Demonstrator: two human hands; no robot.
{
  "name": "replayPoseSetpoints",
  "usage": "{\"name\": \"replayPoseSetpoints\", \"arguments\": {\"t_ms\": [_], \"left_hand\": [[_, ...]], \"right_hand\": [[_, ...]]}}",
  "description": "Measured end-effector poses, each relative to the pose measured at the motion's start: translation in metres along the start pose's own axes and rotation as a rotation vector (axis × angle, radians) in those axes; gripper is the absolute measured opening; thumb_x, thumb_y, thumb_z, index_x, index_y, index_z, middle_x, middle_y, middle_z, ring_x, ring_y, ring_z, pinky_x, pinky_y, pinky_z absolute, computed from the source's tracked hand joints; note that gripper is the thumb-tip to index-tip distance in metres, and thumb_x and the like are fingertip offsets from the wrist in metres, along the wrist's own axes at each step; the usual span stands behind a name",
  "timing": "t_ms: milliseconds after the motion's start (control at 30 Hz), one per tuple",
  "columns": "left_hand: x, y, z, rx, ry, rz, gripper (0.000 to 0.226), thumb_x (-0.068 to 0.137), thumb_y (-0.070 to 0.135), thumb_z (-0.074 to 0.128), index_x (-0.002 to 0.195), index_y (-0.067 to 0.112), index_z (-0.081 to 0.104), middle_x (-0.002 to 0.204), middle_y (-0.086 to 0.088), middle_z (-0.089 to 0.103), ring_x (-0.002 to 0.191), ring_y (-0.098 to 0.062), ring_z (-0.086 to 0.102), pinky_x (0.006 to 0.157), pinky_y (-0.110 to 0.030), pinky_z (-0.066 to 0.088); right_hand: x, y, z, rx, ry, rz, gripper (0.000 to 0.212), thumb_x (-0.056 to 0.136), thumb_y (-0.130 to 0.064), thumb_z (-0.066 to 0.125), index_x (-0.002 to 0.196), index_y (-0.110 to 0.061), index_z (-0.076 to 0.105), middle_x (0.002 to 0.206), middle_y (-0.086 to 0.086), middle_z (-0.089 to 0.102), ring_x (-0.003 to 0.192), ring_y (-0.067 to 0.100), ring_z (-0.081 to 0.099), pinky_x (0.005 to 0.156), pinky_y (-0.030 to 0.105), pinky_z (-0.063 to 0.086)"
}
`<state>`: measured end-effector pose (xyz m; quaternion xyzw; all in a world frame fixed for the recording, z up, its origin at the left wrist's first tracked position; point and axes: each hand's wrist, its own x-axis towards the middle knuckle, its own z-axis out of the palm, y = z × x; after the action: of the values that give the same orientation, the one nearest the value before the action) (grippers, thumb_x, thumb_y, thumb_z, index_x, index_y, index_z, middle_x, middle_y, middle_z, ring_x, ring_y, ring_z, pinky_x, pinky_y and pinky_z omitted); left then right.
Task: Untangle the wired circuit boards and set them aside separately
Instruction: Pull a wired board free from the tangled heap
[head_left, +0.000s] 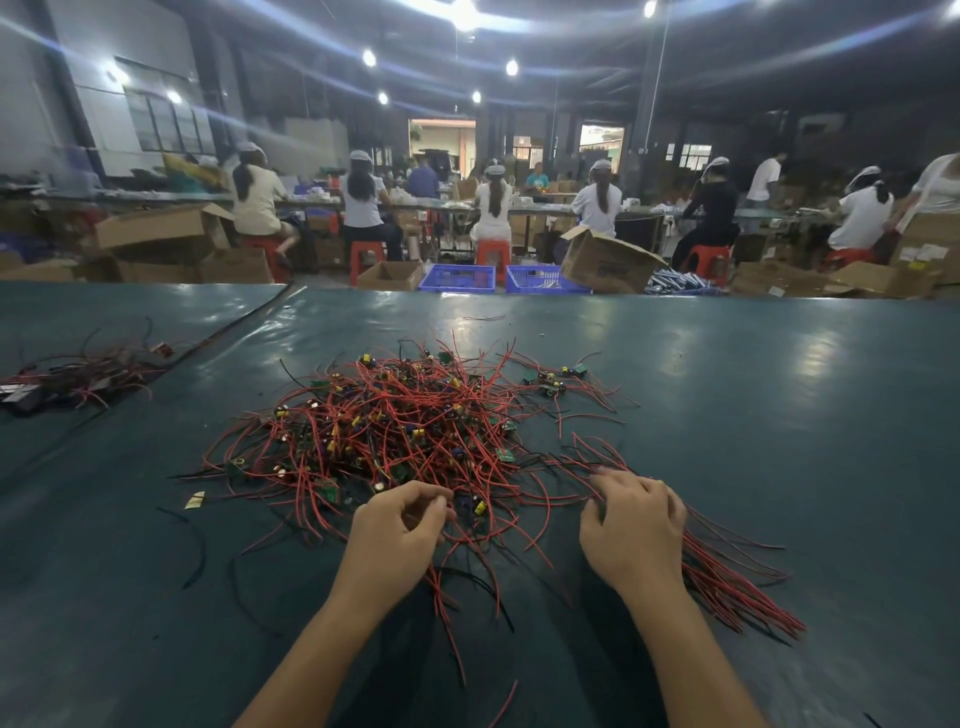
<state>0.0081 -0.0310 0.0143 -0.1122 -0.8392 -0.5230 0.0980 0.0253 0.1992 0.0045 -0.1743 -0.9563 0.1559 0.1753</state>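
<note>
A tangled heap of small green circuit boards with red and black wires (395, 426) lies in the middle of the dark green table (779, 395). My left hand (397, 525) is at the heap's near edge, its fingers curled and pinching wires there. My right hand (631, 525) lies palm down with curled fingers over a straightened bundle of red wires (727, 571) that fans out to the right. Three separate boards (553, 382) lie at the heap's far right.
Another bunch of wired boards (78, 374) lies at the table's left edge. A small gold scrap (196, 500) and loose black wires (197, 551) lie near left. Beyond the table, seated workers, cardboard boxes and blue crates (457, 278) fill the hall.
</note>
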Motion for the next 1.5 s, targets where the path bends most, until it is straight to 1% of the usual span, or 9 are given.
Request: {"name": "replayPoseSetpoints", "arguments": {"t_ms": [167,300,433,667,867,1067,1233,1367,1500], "left_hand": [[0.001,-0.003,0.0,0.024,0.029,0.023,0.02,0.093,0.016,0.06,0.086,0.033,0.068,0.074,0.016,0.07,0.067,-0.003,0.064,0.065,-0.023,0.055],[0.001,-0.014,-0.001,0.309,0.076,0.137,0.021,0.09,0.025,0.063,0.111,0.023,0.068,0.111,0.014,0.063,0.105,-0.004,0.054,0.093,-0.027,0.049],[0.002,-0.023,0.004,0.548,-0.14,0.059,0.049,0.091,0.043,0.057,0.137,0.028,0.05,0.148,0.008,0.04,0.138,-0.017,0.03,0.112,-0.037,0.029],[0.005,-0.026,0.004,0.474,-0.099,0.127,0.023,0.089,0.027,0.065,0.109,0.017,0.069,0.103,0.006,0.061,0.099,-0.011,0.056,0.089,-0.022,0.045],[0.004,-0.025,0.003,0.403,-0.059,0.16,0.018,0.088,0.014,0.066,0.105,0.017,0.07,0.095,0.006,0.062,0.084,-0.006,0.059,0.081,-0.018,0.048],[0.003,-0.025,0.005,0.377,0.005,0.16,0.023,0.091,0.012,0.059,0.112,0.015,0.068,0.1,0.006,0.063,0.093,-0.008,0.058,0.087,-0.025,0.051],[0.0,-0.009,0.005,0.069,0.077,0.07,0.016,0.095,0.022,0.057,0.098,0.027,0.071,0.085,0.012,0.067,0.079,-0.001,0.062,0.07,-0.02,0.051],[-0.001,0.006,0.005,-0.265,-0.064,-0.027,0.042,0.093,0.043,0.05,0.086,0.008,0.071,0.08,-0.016,0.068,0.079,-0.027,0.064,0.074,-0.033,0.049],[0.0,0.015,0.004,-0.463,0.019,-0.114,0.014,0.082,0.029,0.068,0.086,0.016,0.072,0.071,0.001,0.072,0.069,-0.012,0.066,0.064,-0.016,0.053]], "right_hand": [[0.0,0.003,-0.002,-0.029,-0.015,0.032,0.048,0.097,-0.036,0.047,0.145,-0.03,0.045,0.162,-0.001,0.021,0.149,0.022,0.011,0.121,0.043,0.008],[-0.004,-0.004,0.0,0.056,0.041,-0.033,0.04,0.096,-0.031,0.052,0.136,-0.028,0.057,0.155,-0.002,0.036,0.146,0.021,0.02,0.119,0.042,0.013],[-0.016,-0.02,0.002,0.251,0.148,-0.118,0.03,0.094,-0.03,0.059,0.12,-0.02,0.069,0.13,-0.003,0.061,0.127,0.019,0.044,0.108,0.038,0.033],[-0.041,-0.058,0.019,0.139,-0.124,-0.277,0.042,0.093,-0.059,0.048,0.124,-0.033,0.061,0.116,-0.011,0.058,0.112,0.014,0.049,0.094,0.031,0.034],[-0.039,-0.06,0.028,0.183,-0.132,-0.307,0.03,0.099,-0.042,0.048,0.122,-0.03,0.063,0.113,-0.007,0.06,0.109,0.017,0.052,0.091,0.03,0.04],[-0.042,-0.065,0.02,0.64,0.055,-0.266,0.015,0.092,-0.014,0.063,0.103,-0.017,0.073,0.088,-0.01,0.065,0.08,0.005,0.061,0.071,0.021,0.05],[-0.049,-0.069,0.008,1.058,0.051,-0.206,0.024,0.092,-0.007,0.064,0.106,-0.026,0.066,0.077,-0.021,0.061,0.065,0.003,0.057,0.057,0.013,0.044],[-0.056,-0.072,0.002,1.116,0.032,-0.312,0.026,0.092,-0.004,0.063,0.1,-0.028,0.065,0.079,-0.017,0.064,0.059,0.002,0.055,0.052,0.014,0.042],[-0.058,-0.074,0.002,1.129,0.062,-0.345,0.019,0.088,-0.013,0.064,0.097,-0.03,0.066,0.075,-0.015,0.064,0.055,0.004,0.054,0.051,0.015,0.042]]}}
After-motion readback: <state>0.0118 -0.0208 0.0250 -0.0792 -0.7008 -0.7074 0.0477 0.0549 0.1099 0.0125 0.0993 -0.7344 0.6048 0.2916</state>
